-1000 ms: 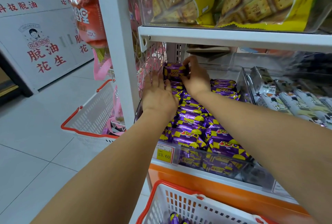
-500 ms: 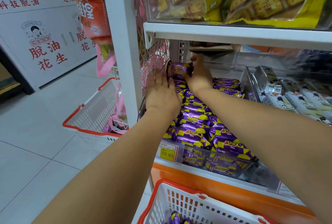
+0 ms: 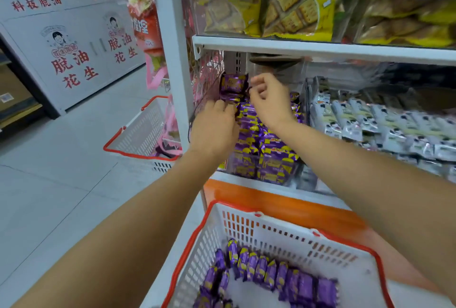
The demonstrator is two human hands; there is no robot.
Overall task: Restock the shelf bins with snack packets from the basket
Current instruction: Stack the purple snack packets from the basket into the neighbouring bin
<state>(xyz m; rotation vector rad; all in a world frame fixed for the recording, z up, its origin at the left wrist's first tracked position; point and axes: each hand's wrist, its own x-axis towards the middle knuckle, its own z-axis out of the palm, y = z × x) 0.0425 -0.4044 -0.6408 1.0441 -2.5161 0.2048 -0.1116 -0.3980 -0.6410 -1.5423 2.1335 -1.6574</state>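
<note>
— So, nearest to the standing packet (image 3: 233,83)?
— Easily the right hand (image 3: 270,99), just beside its right end. Lower and nearer the front, the left hand (image 3: 213,130), laid over the purple packets (image 3: 269,149) beneath.

— Long axis?
— Left to right, parallel with the shelf edge. Propped on edge at the back left corner of the bin (image 3: 278,179), face toward the aisle, close to the pink mesh (image 3: 207,78).

— Grips?
— On the right, loosely curled, thumb and forefinger narrow and aimed left at the crimped end. Touching or pinching it? Cannot tell. On the left, back of the hand up, fingers bent down onto the stack, tips hidden; again cannot tell.

— Direction from grip to packet, then?
— Leftward and a touch higher from the right hand; up and toward the back from the left hand.

— And the next move?
— Probably a reach down and back toward the body, judging by the stock left in the basket (image 3: 237,211). Basket packets (image 3: 271,275) lined in a row running left to right, low in front, between the two forearms, well apart from both hands.
</note>
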